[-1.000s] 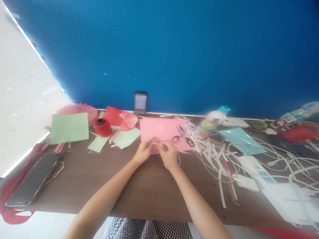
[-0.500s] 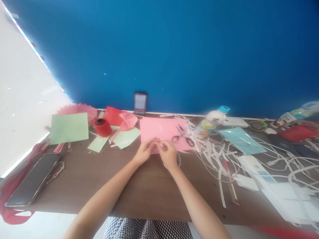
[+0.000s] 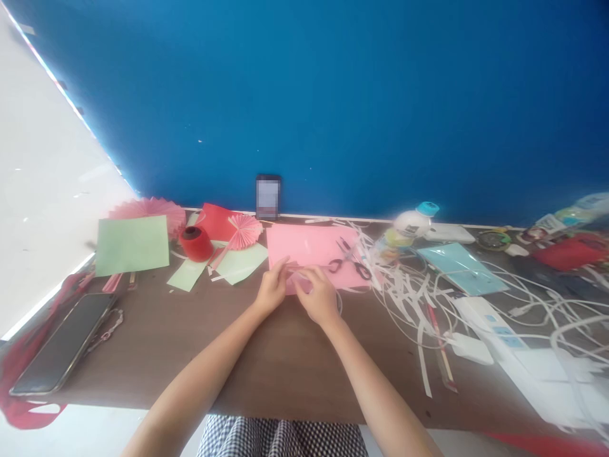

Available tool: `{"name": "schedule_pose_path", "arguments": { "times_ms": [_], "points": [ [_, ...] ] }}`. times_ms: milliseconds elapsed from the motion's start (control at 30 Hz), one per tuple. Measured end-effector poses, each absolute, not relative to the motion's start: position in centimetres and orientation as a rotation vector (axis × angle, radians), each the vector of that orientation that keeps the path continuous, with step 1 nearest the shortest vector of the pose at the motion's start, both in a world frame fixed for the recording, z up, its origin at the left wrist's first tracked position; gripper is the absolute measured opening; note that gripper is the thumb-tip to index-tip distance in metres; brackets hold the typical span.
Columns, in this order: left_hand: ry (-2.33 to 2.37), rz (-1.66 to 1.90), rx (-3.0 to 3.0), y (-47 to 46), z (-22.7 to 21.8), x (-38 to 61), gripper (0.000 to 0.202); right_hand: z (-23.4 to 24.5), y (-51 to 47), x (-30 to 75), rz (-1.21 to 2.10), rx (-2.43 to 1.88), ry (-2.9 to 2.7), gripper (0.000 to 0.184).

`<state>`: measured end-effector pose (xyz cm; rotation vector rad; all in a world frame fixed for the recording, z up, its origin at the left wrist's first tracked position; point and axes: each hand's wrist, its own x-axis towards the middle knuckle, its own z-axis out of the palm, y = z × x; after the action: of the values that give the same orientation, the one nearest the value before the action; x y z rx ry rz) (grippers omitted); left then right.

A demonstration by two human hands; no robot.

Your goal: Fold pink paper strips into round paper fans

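My left hand (image 3: 273,287) and my right hand (image 3: 318,294) are close together over the front edge of a pink paper sheet (image 3: 304,244). A narrow pink paper strip (image 3: 295,269) runs between their fingertips, pinched at both ends; its exact folds are too small to make out. Scissors (image 3: 351,259) with dark handles lie on the sheet, just beyond my right hand. Partly hidden beneath that hand is a round, pale-rimmed object (image 3: 339,303), perhaps a tape roll.
On the left are green paper (image 3: 133,246), a red spool (image 3: 196,244), a pleated pink rosette (image 3: 245,231) and a phone (image 3: 64,343). White paper strips (image 3: 409,289), cables, a bottle (image 3: 412,225) and a power strip (image 3: 495,327) crowd the right. Another phone (image 3: 268,198) leans against the blue wall.
My hands have moved slightly apart, the left one a little to the left. More of the pink strip shows between the fingertips.
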<state>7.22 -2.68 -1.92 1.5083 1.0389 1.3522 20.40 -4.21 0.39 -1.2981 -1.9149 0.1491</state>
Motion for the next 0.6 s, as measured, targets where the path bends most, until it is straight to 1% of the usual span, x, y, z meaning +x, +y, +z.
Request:
{"name": "schedule_pose_path", "arguments": {
  "times_ms": [100,133,200,300,433,533,600],
  "points": [
    [1.168,1.388,1.626,-2.2,-2.0,6.5,0.037,0.4,-4.3,20.7,0.101,-1.366,-2.040,0.046],
    [1.194,1.404,1.634,-2.0,-2.0,6.2,0.036,0.4,-4.3,20.9,0.072,-1.392,-2.065,0.052],
    [1.223,1.439,1.599,-1.5,-2.1,5.6,0.037,0.4,-4.2,21.3,0.009,-1.412,-2.091,0.056],
    [1.236,1.502,1.471,-0.7,-2.5,4.8,0.039,0.4,-3.8,22.2,-0.041,-1.389,-2.069,0.049],
    [1.187,1.550,1.327,0.1,-2.9,4.0,0.042,0.4,-3.5,22.9,-0.004,-1.451,-2.046,0.042],
    [1.146,1.548,1.274,0.3,-3.1,3.9,0.043,0.3,-3.3,23.1,0.011,-1.479,-2.066,0.029],
    [1.147,1.544,1.262,0.4,-3.2,3.9,0.042,0.2,-3.2,23.1,0.047,-1.526,-2.076,0.025]
  ]
}}
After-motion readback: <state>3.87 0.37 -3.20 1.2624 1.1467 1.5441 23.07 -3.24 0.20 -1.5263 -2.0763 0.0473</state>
